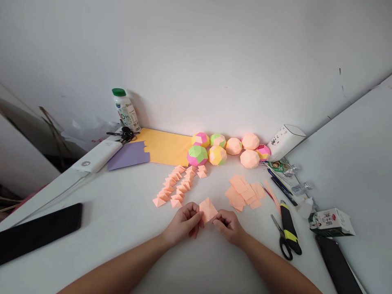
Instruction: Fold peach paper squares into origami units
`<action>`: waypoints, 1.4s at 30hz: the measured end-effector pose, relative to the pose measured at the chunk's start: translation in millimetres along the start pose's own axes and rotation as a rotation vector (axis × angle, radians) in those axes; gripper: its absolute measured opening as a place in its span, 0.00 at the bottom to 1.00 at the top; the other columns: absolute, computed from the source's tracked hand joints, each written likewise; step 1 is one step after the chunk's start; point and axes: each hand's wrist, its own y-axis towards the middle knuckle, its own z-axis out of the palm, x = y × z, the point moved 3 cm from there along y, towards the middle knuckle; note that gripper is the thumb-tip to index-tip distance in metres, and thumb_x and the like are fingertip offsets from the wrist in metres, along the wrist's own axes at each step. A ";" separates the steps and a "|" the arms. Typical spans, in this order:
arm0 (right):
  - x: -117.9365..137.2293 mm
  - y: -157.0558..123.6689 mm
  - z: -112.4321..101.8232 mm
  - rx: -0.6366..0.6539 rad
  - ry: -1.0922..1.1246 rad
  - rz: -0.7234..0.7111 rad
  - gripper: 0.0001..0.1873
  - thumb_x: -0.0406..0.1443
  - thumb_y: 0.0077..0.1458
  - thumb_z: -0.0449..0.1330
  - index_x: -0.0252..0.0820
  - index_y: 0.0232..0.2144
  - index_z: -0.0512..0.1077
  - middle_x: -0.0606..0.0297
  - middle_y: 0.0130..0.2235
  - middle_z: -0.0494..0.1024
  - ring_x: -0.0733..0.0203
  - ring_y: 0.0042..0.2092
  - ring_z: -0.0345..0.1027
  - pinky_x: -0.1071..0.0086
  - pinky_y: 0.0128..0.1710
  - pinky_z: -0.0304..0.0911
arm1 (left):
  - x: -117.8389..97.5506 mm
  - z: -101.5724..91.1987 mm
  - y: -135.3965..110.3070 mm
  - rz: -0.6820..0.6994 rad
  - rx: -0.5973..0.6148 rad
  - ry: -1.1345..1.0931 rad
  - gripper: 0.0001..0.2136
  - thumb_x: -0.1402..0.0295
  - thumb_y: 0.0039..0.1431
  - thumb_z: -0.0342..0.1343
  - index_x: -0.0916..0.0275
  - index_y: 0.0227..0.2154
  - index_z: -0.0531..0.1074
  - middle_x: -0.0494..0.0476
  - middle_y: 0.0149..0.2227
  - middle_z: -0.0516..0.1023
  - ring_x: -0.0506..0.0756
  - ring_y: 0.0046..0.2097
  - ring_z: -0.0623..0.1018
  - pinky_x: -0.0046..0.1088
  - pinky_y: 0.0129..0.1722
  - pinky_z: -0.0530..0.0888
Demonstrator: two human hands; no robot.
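- Forearms (122, 267) nearest, reaching in from the bottom edge over the white bench (107, 232)
- Folded peach paper piece (208, 209) up between the two hands, just above the bench, near its middle
- Left hand (183, 222): fingers closed in a pinch on the paper's left edge; right hand (230, 228): fingers pinched at its right corner
- Main risk, as I judge it: thin paper, so too hard a squeeze or uneven pull between the hands could crush the point, tear a corner or set a crooked crease
- Rows of small folded pieces (168, 185) stand near, beyond the left hand; light, probably unfixed, so a knuckle brushing forward could scatter them
- Loose pile of flat peach sheets (241, 192) beyond the right hand; a careless reach might fan it out or lift two together
- Scissors (281, 237) and black-and-yellow cutter (289, 226) lie just beside the right forearm; an outward elbow could shove or snag them
- Paper balls (217, 155) crowded together at the back; one bump could roll several
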 end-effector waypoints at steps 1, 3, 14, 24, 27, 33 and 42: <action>0.0 0.1 -0.1 -0.005 -0.008 0.001 0.09 0.37 0.53 0.54 0.39 0.23 0.65 0.75 0.16 0.56 0.71 0.19 0.46 0.75 0.17 0.44 | 0.8 -0.1 0.2 0.000 0.004 0.001 0.16 0.54 0.56 0.52 0.60 0.26 0.57 0.48 0.20 0.75 0.46 0.14 0.68 0.20 0.14 0.59; 0.1 0.5 -0.4 -0.015 -0.024 0.003 0.10 0.37 0.52 0.54 0.39 0.22 0.64 0.74 0.17 0.56 0.71 0.19 0.46 0.75 0.17 0.44 | 1.7 0.2 0.2 -0.004 0.014 0.006 0.16 0.54 0.56 0.53 0.60 0.26 0.57 0.48 0.20 0.75 0.45 0.14 0.67 0.20 0.14 0.58; 3.5 1.3 -0.9 -0.009 -0.060 0.003 0.16 0.37 0.52 0.52 0.42 0.18 0.51 0.74 0.19 0.50 0.71 0.21 0.42 0.74 0.19 0.41 | 0.7 0.7 -2.2 -0.025 0.046 0.079 0.16 0.55 0.55 0.54 0.61 0.25 0.58 0.43 0.16 0.66 0.43 0.16 0.58 0.19 0.16 0.53; 3.5 1.4 -1.0 0.007 -0.031 0.006 0.16 0.37 0.52 0.52 0.42 0.18 0.50 0.74 0.19 0.50 0.71 0.21 0.42 0.74 0.19 0.41 | -2.3 2.0 -6.2 -0.022 0.063 0.103 0.16 0.55 0.57 0.51 0.62 0.24 0.59 0.43 0.17 0.62 0.43 0.18 0.54 0.20 0.18 0.51; 3.0 1.4 0.1 0.034 -0.033 0.008 0.17 0.37 0.51 0.53 0.42 0.17 0.49 0.74 0.18 0.49 0.71 0.21 0.41 0.74 0.19 0.40 | -5.0 3.5 -5.7 0.004 0.074 0.079 0.16 0.55 0.57 0.52 0.62 0.25 0.60 0.42 0.17 0.59 0.44 0.19 0.55 0.20 0.18 0.53; 2.4 1.0 1.0 0.064 0.001 0.007 0.14 0.37 0.51 0.54 0.41 0.18 0.56 0.74 0.18 0.53 0.70 0.21 0.44 0.74 0.19 0.42 | -2.1 3.2 -1.7 0.018 0.055 0.016 0.15 0.57 0.54 0.57 0.61 0.36 0.61 0.44 0.24 0.66 0.43 0.19 0.62 0.20 0.18 0.59; -3.0 2.8 -1.8 0.003 0.213 0.110 0.11 0.42 0.54 0.57 0.39 0.30 0.68 0.66 0.26 0.71 0.65 0.27 0.64 0.72 0.26 0.58 | -0.3 5.2 -3.6 0.062 0.140 -0.016 0.14 0.60 0.56 0.56 0.58 0.36 0.56 0.47 0.29 0.70 0.46 0.23 0.69 0.22 0.22 0.65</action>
